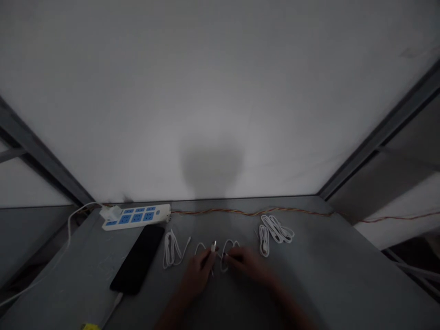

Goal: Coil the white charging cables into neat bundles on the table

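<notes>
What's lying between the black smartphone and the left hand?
In the head view, a coiled white cable lies between the smartphone and the left hand.

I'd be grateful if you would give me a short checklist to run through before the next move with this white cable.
1. Connector standing clear between the left hand and right hand: ok.
2. Which fingers actually grip the connector: cannot tell, the view is too dim.
3. Cable free of knots: cannot tell, its loops are thin and partly behind the hands.
4. Other coils lying apart from the hands: ok.
5. Phone lying flat, away from the hands: ok.
6. Light on the hands: not ok, they are in shadow.
</notes>
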`<state>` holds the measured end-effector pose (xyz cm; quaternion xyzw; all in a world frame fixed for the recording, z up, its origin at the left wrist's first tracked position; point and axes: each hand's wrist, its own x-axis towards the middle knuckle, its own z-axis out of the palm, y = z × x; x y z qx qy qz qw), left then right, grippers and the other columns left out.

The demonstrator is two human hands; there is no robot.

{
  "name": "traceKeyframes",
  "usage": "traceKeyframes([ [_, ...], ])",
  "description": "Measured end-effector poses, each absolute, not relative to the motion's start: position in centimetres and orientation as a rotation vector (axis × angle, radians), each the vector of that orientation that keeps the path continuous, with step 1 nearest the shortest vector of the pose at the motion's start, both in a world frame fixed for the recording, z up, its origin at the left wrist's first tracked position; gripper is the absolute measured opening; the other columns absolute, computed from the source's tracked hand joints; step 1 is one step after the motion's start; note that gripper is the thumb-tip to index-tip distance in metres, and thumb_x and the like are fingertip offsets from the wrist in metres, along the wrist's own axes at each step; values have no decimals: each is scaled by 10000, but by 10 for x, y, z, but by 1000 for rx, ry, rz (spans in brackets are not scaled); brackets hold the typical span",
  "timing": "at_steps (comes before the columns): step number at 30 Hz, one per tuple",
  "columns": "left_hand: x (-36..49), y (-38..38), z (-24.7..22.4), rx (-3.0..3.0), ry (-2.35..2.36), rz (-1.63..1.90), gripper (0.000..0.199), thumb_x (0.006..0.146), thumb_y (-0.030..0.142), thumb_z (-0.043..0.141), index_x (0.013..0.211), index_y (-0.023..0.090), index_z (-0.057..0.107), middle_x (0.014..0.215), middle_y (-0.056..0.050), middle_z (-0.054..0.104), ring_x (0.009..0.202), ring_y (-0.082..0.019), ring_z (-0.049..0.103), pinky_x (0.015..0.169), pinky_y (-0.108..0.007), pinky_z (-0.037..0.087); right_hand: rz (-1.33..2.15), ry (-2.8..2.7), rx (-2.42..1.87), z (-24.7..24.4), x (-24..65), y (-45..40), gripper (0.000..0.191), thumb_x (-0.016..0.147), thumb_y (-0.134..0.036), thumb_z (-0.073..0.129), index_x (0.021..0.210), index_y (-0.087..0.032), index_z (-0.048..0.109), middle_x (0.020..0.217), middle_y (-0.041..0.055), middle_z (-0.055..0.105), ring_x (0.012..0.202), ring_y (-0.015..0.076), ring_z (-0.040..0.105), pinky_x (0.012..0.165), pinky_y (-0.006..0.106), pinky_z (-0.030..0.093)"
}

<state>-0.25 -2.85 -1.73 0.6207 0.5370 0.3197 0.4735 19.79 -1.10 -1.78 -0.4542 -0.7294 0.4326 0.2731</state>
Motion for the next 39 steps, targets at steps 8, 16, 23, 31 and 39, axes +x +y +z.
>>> traceKeyframes([
  [8, -3, -31, -33, 1450, 1350, 988, 575, 903, 579, 399, 1186, 135, 630, 588, 10, 577, 530, -159, 527, 546, -261, 427, 1160, -1673, -1202, -37, 190, -4, 519, 829, -636, 571, 826, -149, 751, 843, 78, 680, 766, 207, 624, 690, 287, 489],
  [16, -10, -25, -34, 1664, 1330, 1142, 345, 882, 450, 526, 965, 195, 744, 990, -97, 717, 898, -227, 666, 789, -316, 531, 985, -1680, -1214, -42, 187, -9, 420, 853, -558, 588, 956, -194, 773, 900, 89, 701, 782, 204, 654, 703, 287, 501],
  [23, -28, -18, -43, 1733, 1376, 1182, 309, 866, 400, 557, 1002, 207, 756, 1018, -103, 738, 836, -215, 693, 720, -292, 550, 881, -1655, -1252, -43, 190, -8, 434, 897, -566, 518, 939, -214, 769, 863, 83, 735, 773, 219, 677, 704, 301, 527],
  [31, -23, -18, -39, 1722, 1332, 1191, 257, 878, 342, 554, 1046, 201, 687, 824, -35, 712, 665, -150, 666, 666, -269, 531, 837, -1659, -1187, -45, 190, -5, 400, 903, -521, 522, 936, -206, 767, 849, 83, 733, 749, 216, 678, 685, 297, 533],
  [39, -23, -20, -34, 1601, 1277, 1082, 242, 859, 331, 588, 1033, 205, 700, 921, -50, 751, 748, -158, 700, 714, -269, 543, 877, -1660, -1214, -43, 192, -9, 297, 899, -436, 566, 995, -231, 759, 934, 68, 739, 824, 225, 677, 730, 316, 529],
])
